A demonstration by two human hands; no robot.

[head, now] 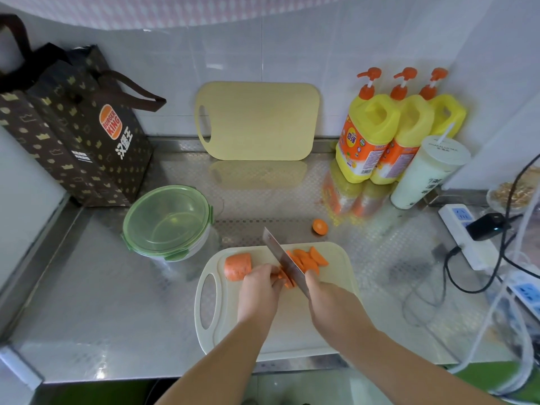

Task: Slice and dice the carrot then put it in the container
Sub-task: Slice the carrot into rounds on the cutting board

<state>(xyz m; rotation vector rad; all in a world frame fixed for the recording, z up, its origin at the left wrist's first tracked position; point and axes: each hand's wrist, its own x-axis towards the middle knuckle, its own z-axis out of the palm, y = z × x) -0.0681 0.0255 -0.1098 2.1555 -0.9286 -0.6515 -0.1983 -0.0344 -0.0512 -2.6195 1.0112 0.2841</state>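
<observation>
A white cutting board (336,325) lies at the counter's front. On its far left sits a thick carrot chunk (237,266). My left hand (260,290) holds down carrot pieces (285,280) with curled fingers, right beside the blade. My right hand (327,299) grips the handle of a cleaver (282,258), whose blade stands in the carrot. Several cut carrot slices (309,260) lie to the right of the blade. A clear container with a green rim (168,220) stands empty, left of the board.
A carrot end (320,226) lies on the steel counter (102,287) behind the board. A second cutting board (257,121) leans on the wall. Three yellow soap bottles (388,133), a white cup (426,173), a brown bag (73,127) and power strips (467,235) with cables surround the space.
</observation>
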